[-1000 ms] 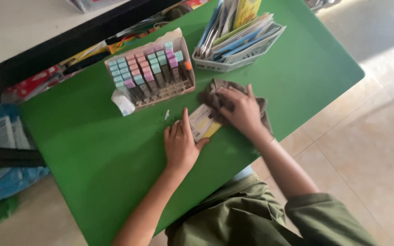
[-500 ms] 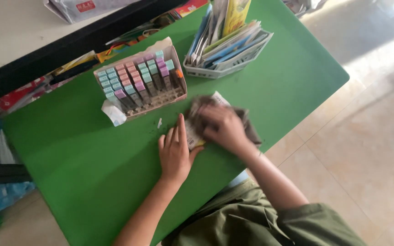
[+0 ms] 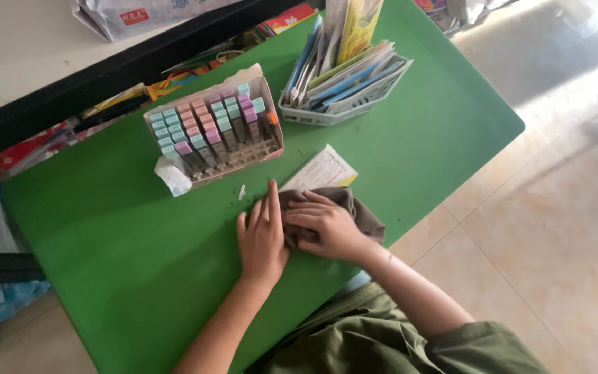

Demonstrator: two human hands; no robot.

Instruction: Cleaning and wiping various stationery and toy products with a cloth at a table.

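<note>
Hands (image 3: 295, 232) on cloth (image 3: 361, 215) beside booklet (image 3: 321, 170)

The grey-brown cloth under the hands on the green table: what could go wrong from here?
1. The cloth lies near the table edge; a push by the right hand could slide it off.
2. The booklet touches the cloth and might be dragged or creased.
3. The left hand is close to the small white scrap and the marker box; a wide sweep could knock them.
</note>
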